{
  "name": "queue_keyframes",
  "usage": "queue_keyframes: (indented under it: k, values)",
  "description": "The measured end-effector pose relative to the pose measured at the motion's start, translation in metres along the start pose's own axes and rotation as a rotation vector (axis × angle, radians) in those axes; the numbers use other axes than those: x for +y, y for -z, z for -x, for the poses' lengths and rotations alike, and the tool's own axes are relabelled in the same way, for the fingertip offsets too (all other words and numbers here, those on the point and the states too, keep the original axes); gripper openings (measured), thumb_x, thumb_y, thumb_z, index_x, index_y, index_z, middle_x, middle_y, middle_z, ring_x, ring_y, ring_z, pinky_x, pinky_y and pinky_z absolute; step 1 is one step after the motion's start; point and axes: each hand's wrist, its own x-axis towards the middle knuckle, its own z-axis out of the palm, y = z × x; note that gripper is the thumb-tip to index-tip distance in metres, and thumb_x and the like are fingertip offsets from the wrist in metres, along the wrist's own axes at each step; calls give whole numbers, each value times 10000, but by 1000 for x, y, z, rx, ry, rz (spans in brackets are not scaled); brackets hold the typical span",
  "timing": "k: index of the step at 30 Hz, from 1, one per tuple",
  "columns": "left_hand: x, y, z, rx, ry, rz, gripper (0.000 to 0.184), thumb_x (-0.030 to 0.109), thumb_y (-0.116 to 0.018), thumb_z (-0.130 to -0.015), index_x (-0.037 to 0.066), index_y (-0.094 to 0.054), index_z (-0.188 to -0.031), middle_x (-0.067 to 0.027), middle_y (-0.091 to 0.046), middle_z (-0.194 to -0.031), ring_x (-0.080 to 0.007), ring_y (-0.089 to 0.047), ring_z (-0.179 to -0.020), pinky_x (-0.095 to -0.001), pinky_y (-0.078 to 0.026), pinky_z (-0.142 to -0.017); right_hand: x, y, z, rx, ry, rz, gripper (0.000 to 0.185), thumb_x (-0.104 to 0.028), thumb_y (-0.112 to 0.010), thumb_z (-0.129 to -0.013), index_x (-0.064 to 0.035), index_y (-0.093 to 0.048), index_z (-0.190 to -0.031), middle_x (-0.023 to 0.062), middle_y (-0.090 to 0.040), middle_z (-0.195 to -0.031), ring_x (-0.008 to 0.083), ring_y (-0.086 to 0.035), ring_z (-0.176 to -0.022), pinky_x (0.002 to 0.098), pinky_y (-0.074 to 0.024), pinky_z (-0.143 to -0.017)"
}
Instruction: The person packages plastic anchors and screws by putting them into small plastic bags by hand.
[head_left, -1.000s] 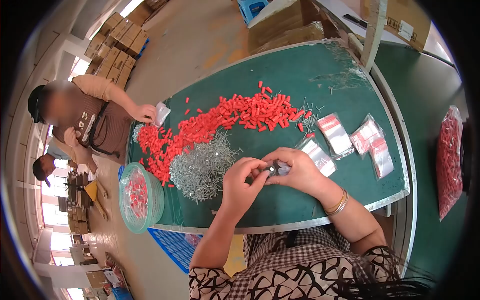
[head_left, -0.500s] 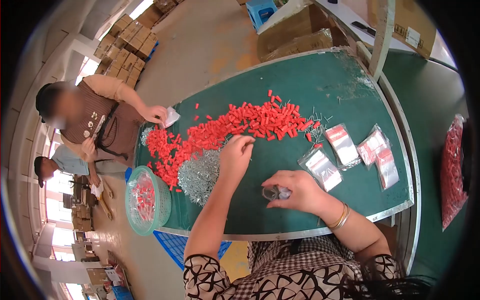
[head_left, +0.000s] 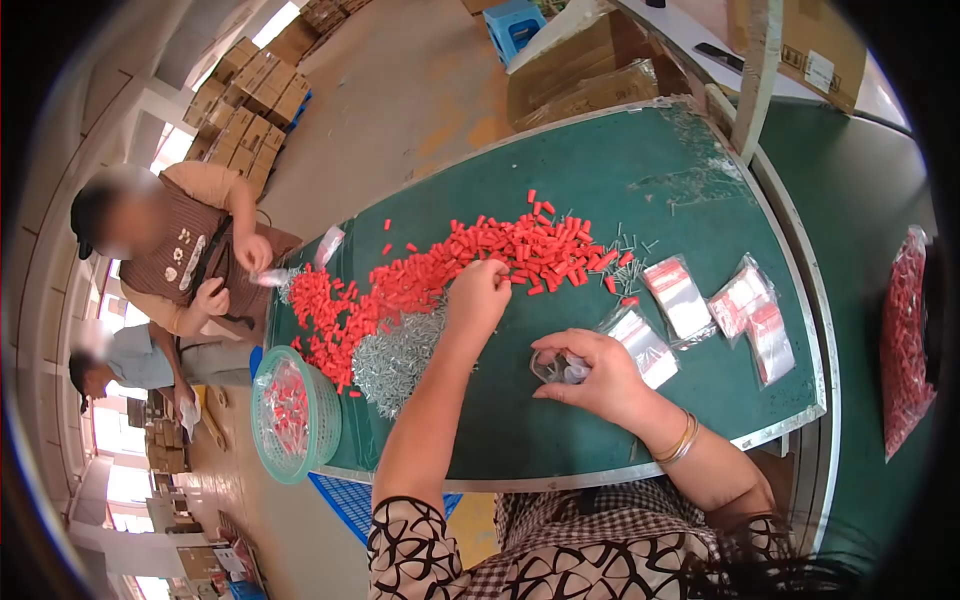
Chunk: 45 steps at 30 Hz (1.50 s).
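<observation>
At the lower edge of the red plugs [head_left: 540, 245], my left hand [head_left: 482, 295] has its fingers pressed together; what they hold, if anything, is hidden. The heap of silver screws [head_left: 395, 365] lies left of my left wrist. My right hand [head_left: 595, 372] is curled around a clear plastic bag [head_left: 560, 368] above the green table [head_left: 500, 430], thumb and fingers holding its mouth apart. Just right of that hand lie packs of clear bags with red strips [head_left: 645, 350], and beyond them more packs [head_left: 683, 298].
A green basket [head_left: 325, 415] with filled bags stands at the table's left corner. Across the left end, a co-worker [head_left: 175, 235] handles a small bag; another person [head_left: 140, 355] is behind. A post [head_left: 762, 85] rises at the right, near a large red bag [head_left: 905, 345].
My left hand has left my right hand and moved up to the red plugs. My right hand has kept the bag. The co-worker's hand has drawn back from a bag on the table.
</observation>
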Motion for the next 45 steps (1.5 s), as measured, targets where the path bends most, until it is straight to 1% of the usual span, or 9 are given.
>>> queue_keyframes:
  k: [5, 8, 11, 16, 22, 28, 33, 38, 45]
  values:
    - [63, 49, 70, 125, 188, 663, 201, 14, -730, -748, 38, -654, -933, -76, -667, -862, -233, -627, -763, -334, -512, -737, 0, 1, -1, 48, -36, 33, 536, -83, -860, -639, -48, -646, -1129, 51, -667, -965, 170, -642, -902, 296, -515, -799]
    - [74, 51, 95, 159, -270, 396, 234, -41, -724, -740, 36, -659, -951, -60, -666, -914, -161, -632, -785, -263, -498, -678, 1, 0, -1, 40, -34, 9, 508, -171, -844, -672, -72, -642, -1127, 74, -668, -962, 245, -641, -899, 340, -521, -789]
    - [74, 50, 96, 189, -310, 380, 226, 23, -755, -739, 54, -655, -939, -51, -662, -922, -215, -627, -832, -331, -487, -774, 4, -1, 0, 25, -57, -45, 511, -169, -845, -671, -70, -643, -1131, 75, -668, -959, 249, -638, -882, 338, -518, -789]
    - [42, 37, 66, 126, 104, 531, 187, 41, -716, -763, 32, -667, -943, -82, -640, -983, -247, -611, -916, -330, -494, -776, -4, 0, -1, 36, -28, -9, 509, -146, -846, -659, -69, -650, -1122, 69, -667, -927, 234, -637, -863, 333, -512, -770]
    - [27, -22, 24, 75, -357, 58, 145, 73, -642, -766, 39, -640, -907, -124, -594, -893, -330, -590, -887, -426, -491, -769, -1, -2, -2, 56, 9, 25, 521, -91, -852, -619, -73, -657, -1102, 74, -661, -893, 220, -636, -857, 328, -506, -764]
    - [21, -23, 21, 75, -317, 37, 100, 72, -655, -789, 16, -610, -858, -120, -593, -859, -304, -615, -790, -404, -497, -693, 7, -10, -1, 92, -48, -75, 567, 6, -838, -587, -50, -634, -1113, 55, -655, -918, 176, -626, -869, 286, -505, -763]
    - [60, 20, 75, 310, 131, 931, 125, 13, -685, -804, 21, -662, -927, -101, -649, -894, -189, -646, -752, -305, -504, -686, 12, -10, 1, 131, 4, -73, 569, -2, -840, -593, -46, -639, -1123, 48, -659, -910, 163, -634, -834, 284, -509, -757]
    - [80, 28, 109, 354, -271, 502, 102, -9, -698, -772, 32, -668, -861, -91, -653, -947, -231, -631, -841, -329, -490, -746, 2, -6, -1, 98, 15, 24, 525, -59, -832, -634, -61, -645, -1124, 68, -669, -893, 235, -642, -808, 342, -516, -744]
    - [82, 29, 122, 256, -245, 378, 259, 116, -764, -701, 85, -681, -944, -107, -579, -1125, -281, -577, -998, -382, -477, -866, 15, -14, 2, 164, 93, 103, 518, -13, -787, -589, -57, -653, -1087, 98, -679, -924, 256, -648, -849, 350, -517, -777]
